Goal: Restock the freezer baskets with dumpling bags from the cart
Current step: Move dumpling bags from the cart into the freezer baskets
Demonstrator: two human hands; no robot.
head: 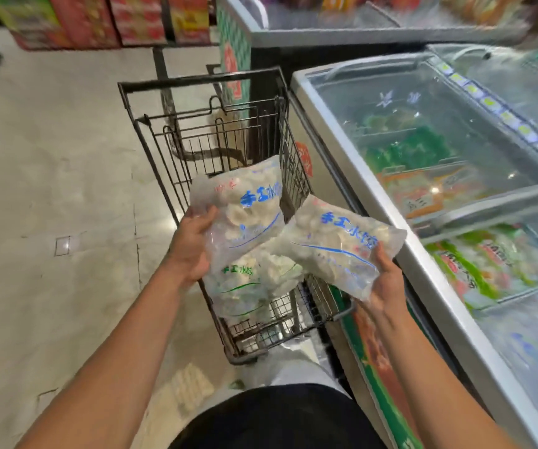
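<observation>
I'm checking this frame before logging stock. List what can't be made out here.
- Head view: how many bags lie in the cart; the two held dumpling bags cover the pile.
- Head view: right hand fingers, hidden under its bag.
- Head view: freezer contents, blurred behind glare and frost on the glass lid.
- Head view: the far freezer, cut off by the top edge.

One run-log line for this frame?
left hand: blue-print bag | right hand: second bag | green-print bag in cart

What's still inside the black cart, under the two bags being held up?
Inside the cart lies a green-printed dumpling bag on the wire bottom. The two held bags cover part of it, so more could be hidden.
</observation>
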